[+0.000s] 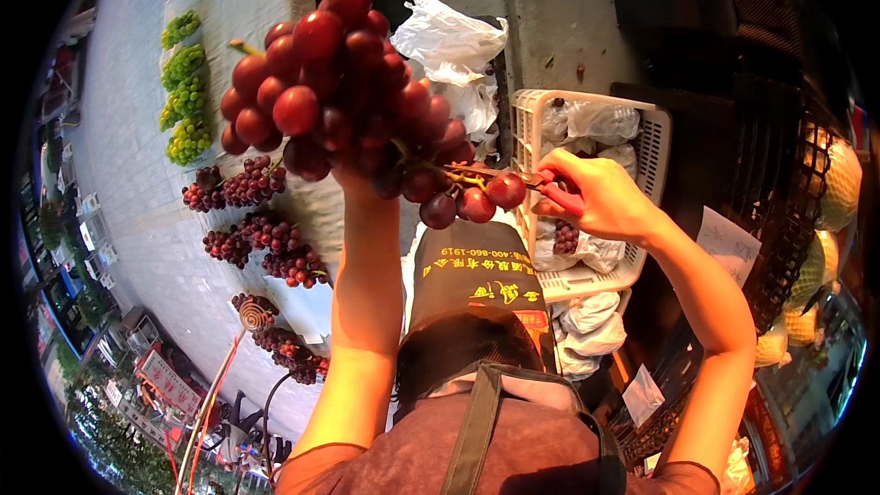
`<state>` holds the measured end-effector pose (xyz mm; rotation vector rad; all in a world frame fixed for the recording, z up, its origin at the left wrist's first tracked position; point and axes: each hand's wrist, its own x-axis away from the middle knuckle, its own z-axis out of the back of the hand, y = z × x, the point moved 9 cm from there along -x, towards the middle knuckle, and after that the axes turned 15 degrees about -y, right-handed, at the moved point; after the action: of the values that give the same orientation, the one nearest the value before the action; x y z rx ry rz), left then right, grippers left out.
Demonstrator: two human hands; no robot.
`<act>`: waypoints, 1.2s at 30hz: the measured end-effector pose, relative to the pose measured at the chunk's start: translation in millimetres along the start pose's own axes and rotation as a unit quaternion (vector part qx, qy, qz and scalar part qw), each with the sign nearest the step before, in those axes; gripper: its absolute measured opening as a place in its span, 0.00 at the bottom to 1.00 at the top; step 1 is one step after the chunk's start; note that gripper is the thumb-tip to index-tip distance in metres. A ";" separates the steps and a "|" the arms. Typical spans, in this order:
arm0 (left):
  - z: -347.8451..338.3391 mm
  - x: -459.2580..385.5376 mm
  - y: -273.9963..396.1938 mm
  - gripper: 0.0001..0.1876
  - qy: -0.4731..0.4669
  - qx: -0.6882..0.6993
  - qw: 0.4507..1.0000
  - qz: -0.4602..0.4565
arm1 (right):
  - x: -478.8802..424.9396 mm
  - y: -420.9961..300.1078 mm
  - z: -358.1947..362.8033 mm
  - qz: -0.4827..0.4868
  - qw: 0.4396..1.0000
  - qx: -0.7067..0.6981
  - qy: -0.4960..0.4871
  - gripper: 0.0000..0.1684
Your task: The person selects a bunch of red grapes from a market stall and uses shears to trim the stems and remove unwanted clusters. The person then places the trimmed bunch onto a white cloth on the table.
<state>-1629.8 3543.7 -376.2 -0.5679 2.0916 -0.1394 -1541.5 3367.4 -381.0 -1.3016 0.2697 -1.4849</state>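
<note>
A large bunch of red grapes [323, 82] is raised in front of me, its tip hanging to the right. My left hand [361, 182] holds it from below; the grapes hide the fingers. In my right hand [598, 192] are small scissors with red handles [560, 198]. Their thin blades [485, 170] reach among the green stems [467, 180] at the bunch's lower right end, close to a few loose-set grapes [476, 204]. Whether the blades touch a stem cannot be made out. Behind the hands is my dark apron [474, 254], which bears yellow writing.
On the left, a pale cloth-covered surface [275, 20] carries green grape bunches [184, 96] and red ones [261, 230]. A white plastic crate [656, 151] right of me holds bagged grapes. White bags [450, 34] lie ahead. Netted melons [835, 182] and black crates [777, 282] stand far right.
</note>
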 end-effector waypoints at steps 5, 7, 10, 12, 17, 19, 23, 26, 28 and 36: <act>14.8 46.1 -12.0 0.15 0.317 -0.146 0.937 0.002 | 10.0 -10.7 0.5 0.022 0.999 0.008 0.024 0.19; 5.0 37.2 -32.0 0.14 0.336 -0.130 0.933 0.021 | 11.8 -13.6 -2.8 0.032 0.999 0.002 -0.004 0.20; -5.0 27.5 -60.1 0.11 0.364 -0.105 0.924 0.049 | 13.2 -17.1 -11.3 0.044 0.998 -0.016 -0.051 0.19; -7.2 19.8 -69.8 0.11 0.313 -0.077 0.944 0.067 | 15.5 -16.3 -12.9 0.016 0.998 -0.006 -0.068 0.18; -14.9 8.9 -77.5 0.10 0.258 -0.062 0.960 0.089 | 29.5 -22.4 0.4 -0.009 0.992 0.129 -0.001 0.13; -18.3 8.6 -74.7 0.10 0.263 -0.070 0.958 0.086 | 41.0 -26.9 12.0 0.026 0.986 0.133 0.098 0.12; -28.9 7.2 -75.8 0.10 0.273 -0.079 0.956 0.078 | 65.1 2.7 23.0 -0.021 0.989 -0.068 0.129 0.11; -40.7 0.9 -77.2 0.10 0.276 -0.079 0.955 0.072 | 73.4 2.0 22.7 -0.086 0.973 0.186 0.108 0.12; -49.4 -4.7 -77.5 0.10 0.266 -0.075 0.959 0.065 | 77.6 -10.3 24.0 -0.079 0.971 0.193 0.119 0.12; -77.7 -41.2 -98.8 0.12 0.047 -0.022 0.994 0.096 | 99.2 -92.6 24.7 -0.046 0.961 0.220 0.161 0.11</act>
<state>-1641.0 3465.3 -270.3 -0.3903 2.2331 -0.0105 -1553.9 3334.4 -247.6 -0.7252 0.0790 -1.7162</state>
